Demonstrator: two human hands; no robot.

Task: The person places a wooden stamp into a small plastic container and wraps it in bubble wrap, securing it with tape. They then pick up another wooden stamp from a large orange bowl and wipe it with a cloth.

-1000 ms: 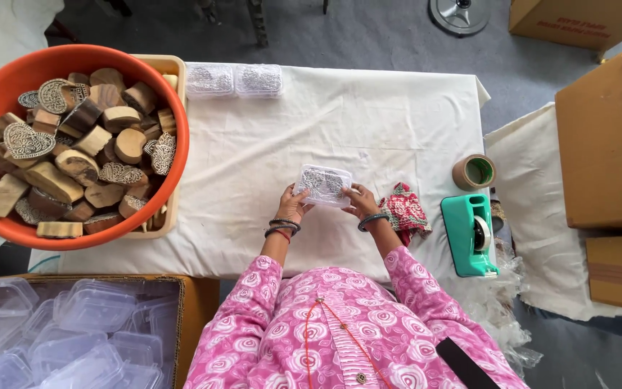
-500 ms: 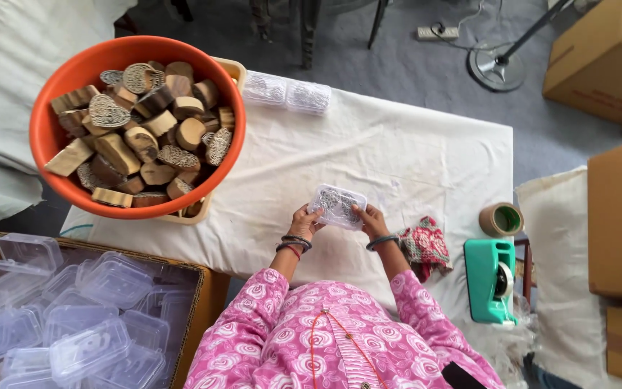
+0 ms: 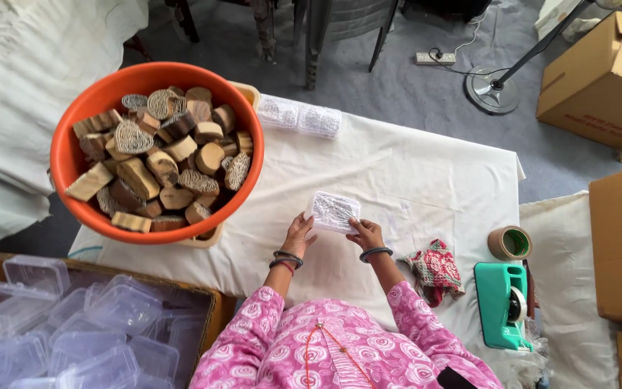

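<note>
Seen from above, a person in a pink patterned top holds a small clear plastic box (image 3: 333,212) between both hands over a table covered in white cloth (image 3: 412,173). The left hand (image 3: 299,234) grips its left edge, the right hand (image 3: 366,233) its right. An orange tub (image 3: 66,155) of carved wooden blocks (image 3: 163,158) stands at left. A green tape dispenser (image 3: 502,302) and tape roll (image 3: 510,243) lie at right.

A small clear plastic box (image 3: 333,212) with a patterned block inside sits at frame centre between both hands, two like packs (image 3: 299,117) lie at the cloth's upper edge, empty clear lidded boxes (image 3: 73,324) fill the lower left, and brown cardboard cartons (image 3: 602,83) stand at right.
</note>
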